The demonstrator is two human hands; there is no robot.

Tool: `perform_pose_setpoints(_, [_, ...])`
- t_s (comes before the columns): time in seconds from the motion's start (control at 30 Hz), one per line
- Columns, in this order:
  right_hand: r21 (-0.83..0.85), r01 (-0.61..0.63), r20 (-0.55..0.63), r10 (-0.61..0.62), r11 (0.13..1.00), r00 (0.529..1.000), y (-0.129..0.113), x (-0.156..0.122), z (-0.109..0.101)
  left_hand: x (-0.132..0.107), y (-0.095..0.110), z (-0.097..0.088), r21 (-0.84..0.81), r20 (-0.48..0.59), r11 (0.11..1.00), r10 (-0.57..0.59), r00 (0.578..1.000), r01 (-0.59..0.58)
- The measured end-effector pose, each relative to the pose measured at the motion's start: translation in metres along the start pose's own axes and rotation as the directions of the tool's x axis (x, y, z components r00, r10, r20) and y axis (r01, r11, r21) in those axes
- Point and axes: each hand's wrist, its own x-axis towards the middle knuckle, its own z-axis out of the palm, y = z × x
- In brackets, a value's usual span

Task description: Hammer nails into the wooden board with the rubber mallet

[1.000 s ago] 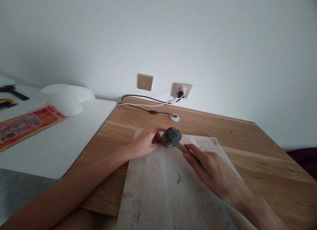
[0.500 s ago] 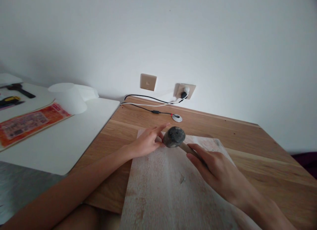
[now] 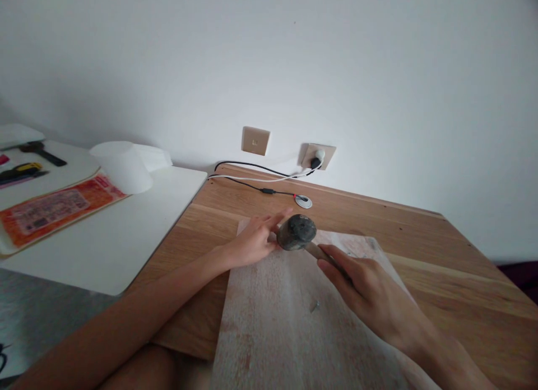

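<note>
A whitewashed wooden board (image 3: 277, 323) lies on a wooden table (image 3: 441, 267). My right hand (image 3: 365, 286) is wrapped round the wooden handle of a hammer, whose dark round head (image 3: 296, 232) is over the board's far end. My left hand (image 3: 256, 238) rests on the board right beside the hammer head, forefinger stretched out, thumb and another finger pinched close under the head; what they hold is hidden. A small nail (image 3: 313, 306) lies loose on the board near my right hand.
A white tabletop (image 3: 105, 238) adjoins at the left with an orange printed sheet (image 3: 54, 208), a white cup-like object (image 3: 121, 166) and tools (image 3: 25, 168). Black and white cables (image 3: 256, 180) run from a wall socket (image 3: 317, 154) across the table's far edge.
My left forefinger has stretched out beside the hammer head. The view has shifted slightly; hammer and right hand stay almost in place.
</note>
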Motion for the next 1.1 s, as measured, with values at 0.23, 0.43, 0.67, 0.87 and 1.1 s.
perform_pose_setpoints(0.23, [0.000,0.009,-0.008,-0.009,1.000,1.000,-0.002,-0.002,0.003,-0.001,-0.001,0.000,0.020,0.033,0.999,-0.044,0.999,0.043])
perform_pose_setpoints(0.43, [0.005,0.024,-0.033,-0.024,1.000,0.999,-0.004,-0.007,0.003,0.000,0.005,-0.004,-0.044,0.033,0.998,-0.053,0.998,0.055])
perform_pose_setpoints(0.67, [0.025,-0.001,-0.028,0.002,1.000,1.000,-0.001,-0.012,0.005,0.000,0.004,-0.001,-0.065,0.016,0.995,-0.078,0.997,0.079])
perform_pose_setpoints(0.87, [0.045,-0.004,0.001,0.004,0.999,1.000,-0.002,-0.008,0.004,0.000,0.006,-0.002,-0.073,0.022,0.993,-0.090,0.996,0.092])
perform_pose_setpoints(1.1, [0.008,0.006,0.008,-0.006,1.000,1.000,-0.004,-0.003,0.000,0.000,0.007,-0.003,-0.054,0.046,0.993,-0.107,0.993,0.109])
